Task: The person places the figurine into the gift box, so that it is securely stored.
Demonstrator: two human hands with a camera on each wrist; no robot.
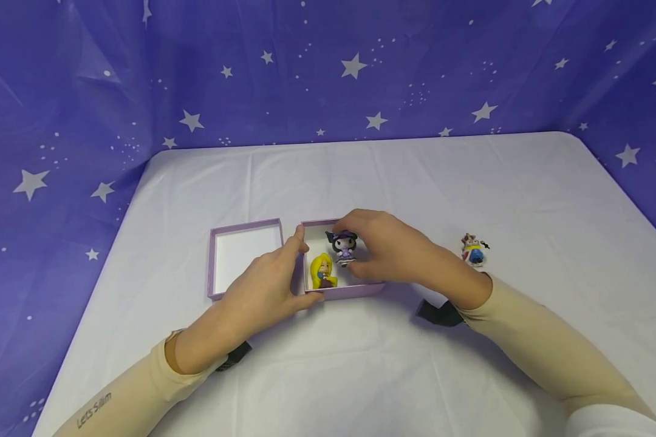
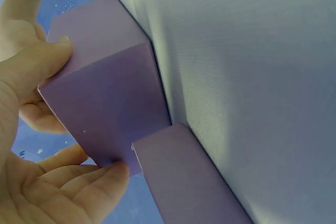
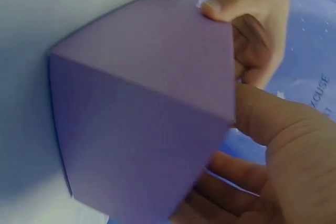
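A purple open box (image 1: 355, 291) stands near the table's middle. Inside it, at the front left, is a yellow-haired figurine (image 1: 322, 272). Behind and right of that, a dark-hatted figurine (image 1: 343, 244) in a purple dress is pinched by my right hand (image 1: 396, 246), its index finger at the head and its thumb by the feet. My left hand (image 1: 259, 291) grips the box's left end, thumb on the front wall and fingers toward the back corner. In the left wrist view, the thumb presses the purple wall (image 2: 105, 103). The right wrist view shows the box's outer side (image 3: 142, 72), hiding the figurines.
Left of the box lies a shallow purple lid (image 1: 246, 258), white inside, close against it. A small crowned figurine (image 1: 473, 250) in blue and yellow lies to the right, by my right forearm. White cloth (image 1: 328, 376) covers the table; a starry purple curtain (image 1: 328, 73) hangs behind.
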